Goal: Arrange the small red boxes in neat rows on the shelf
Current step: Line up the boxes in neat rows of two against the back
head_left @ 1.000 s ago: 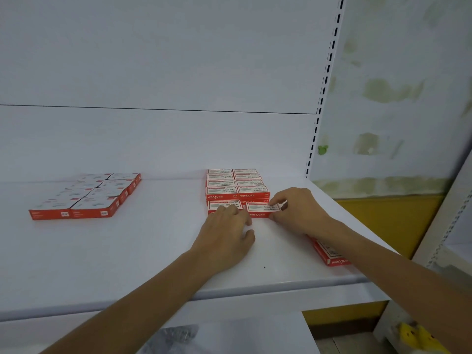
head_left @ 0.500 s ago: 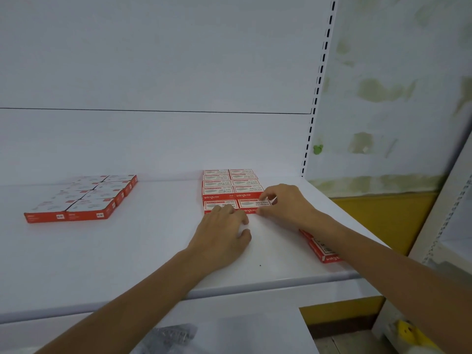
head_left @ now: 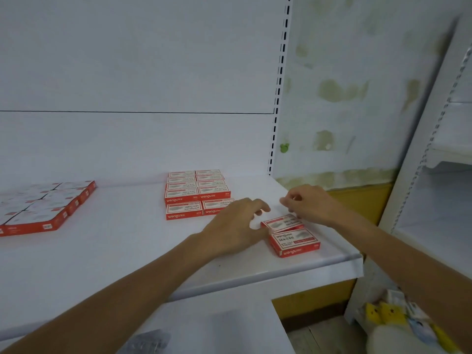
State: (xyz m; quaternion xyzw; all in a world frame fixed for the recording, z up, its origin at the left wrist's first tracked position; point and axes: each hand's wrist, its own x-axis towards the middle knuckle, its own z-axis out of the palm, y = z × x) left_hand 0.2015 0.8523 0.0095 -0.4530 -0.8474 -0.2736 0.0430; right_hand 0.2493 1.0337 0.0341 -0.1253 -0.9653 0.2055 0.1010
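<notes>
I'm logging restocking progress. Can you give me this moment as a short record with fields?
shelf: white, red boxes in three spots
left group: flat rows at the far left
middle group: two columns, front row lower than the rows behind
loose boxes: two near the right front corner, the rear one skewed
left hand: fingers relaxed, holds nothing, beside the loose boxes
right hand: fingers curled, above the loose boxes; grip unclear

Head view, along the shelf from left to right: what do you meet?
Flat group of red boxes → arranged block of red boxes → two loose red boxes → neighbouring white shelving unit. The left hand and right hand overlap boxes, so omitted.
</notes>
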